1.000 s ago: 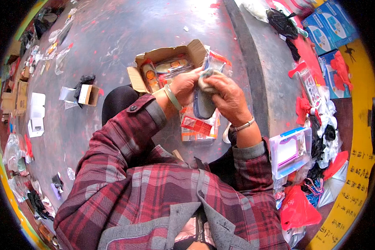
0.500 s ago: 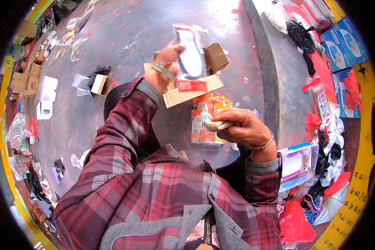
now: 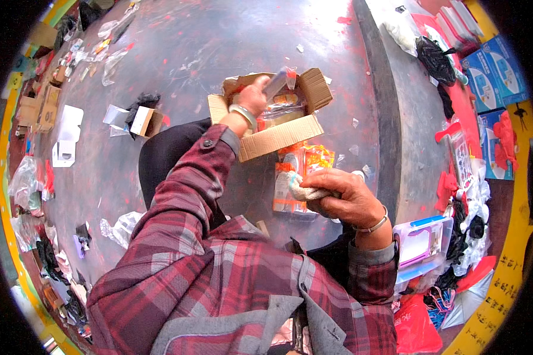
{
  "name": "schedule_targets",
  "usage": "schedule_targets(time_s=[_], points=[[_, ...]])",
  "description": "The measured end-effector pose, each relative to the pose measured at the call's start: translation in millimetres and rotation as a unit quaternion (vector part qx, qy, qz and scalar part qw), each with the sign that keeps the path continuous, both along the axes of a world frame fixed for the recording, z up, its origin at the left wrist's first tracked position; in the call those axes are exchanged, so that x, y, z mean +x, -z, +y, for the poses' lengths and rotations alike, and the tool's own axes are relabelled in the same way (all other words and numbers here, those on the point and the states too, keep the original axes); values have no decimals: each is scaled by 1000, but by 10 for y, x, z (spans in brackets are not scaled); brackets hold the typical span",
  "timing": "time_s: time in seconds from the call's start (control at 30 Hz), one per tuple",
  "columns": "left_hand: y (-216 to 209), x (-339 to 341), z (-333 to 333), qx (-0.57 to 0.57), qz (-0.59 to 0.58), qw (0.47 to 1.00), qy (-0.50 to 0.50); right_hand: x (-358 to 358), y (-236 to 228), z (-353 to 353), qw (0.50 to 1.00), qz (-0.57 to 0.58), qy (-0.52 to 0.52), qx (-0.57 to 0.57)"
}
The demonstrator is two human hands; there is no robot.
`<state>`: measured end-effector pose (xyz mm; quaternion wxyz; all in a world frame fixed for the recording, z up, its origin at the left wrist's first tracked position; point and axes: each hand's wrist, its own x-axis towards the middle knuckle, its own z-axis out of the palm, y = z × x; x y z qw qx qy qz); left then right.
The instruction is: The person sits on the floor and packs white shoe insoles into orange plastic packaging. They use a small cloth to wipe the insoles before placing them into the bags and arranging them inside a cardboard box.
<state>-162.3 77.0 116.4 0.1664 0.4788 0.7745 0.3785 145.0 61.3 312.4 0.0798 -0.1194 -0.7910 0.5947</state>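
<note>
My left hand [image 3: 251, 99] is closed on a clear plastic packet [image 3: 278, 83], seen nearly edge-on above an open cardboard box [image 3: 281, 137]. The packet's near end is hidden by my fingers. Inside the box lie other shiny clear packets [image 3: 285, 104] with orange and red parts. My right hand [image 3: 348, 198] pinches a bunched, whitish knitted cloth [image 3: 302, 188] with a bluish edge; the part inside my fingers is hidden. Just beyond and under that cloth lie orange-and-white printed packets [image 3: 318, 156], close to the near side of the box.
A clear plastic bin with a blue edge [image 3: 423, 248] stands right of my right forearm. Small opened cartons [image 3: 143, 121] lie on the dark floor to the left. A dark raised strip [image 3: 382, 89] runs along the right. Bags and blue boxes [image 3: 494, 77] line the far right.
My left hand has brought the packet down and tipped it over the box, so its broad face no longer shows. My right hand has lowered slightly, still pinching the cloth.
</note>
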Motion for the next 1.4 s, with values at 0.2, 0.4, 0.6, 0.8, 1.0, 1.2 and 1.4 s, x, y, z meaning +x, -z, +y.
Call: schedule_targets(time_s=[0.2,0.4,0.6,0.8,1.0,1.2,1.4], points=[[225,326,-16,-32,250,963,90,-29,26,49,1000,3,-7,16],[482,400,-108,-180,221,953,99,-33,-6,50,1000,3,-6,19],[829,206,-74,-181,180,967,9,-12,-26,45,1000,-12,-2,23],[928,81,-171,-294,107,947,72,1,-12,48,999,-18,14,26],[1000,131,-182,-264,91,960,-2,5,-3,40,999,-15,21,20],[1143,-100,-148,-177,215,947,-160,-6,-6,42,999,-26,20,32],[1261,-293,-51,-338,123,928,-94,-40,15,66,999,-38,12,32]])
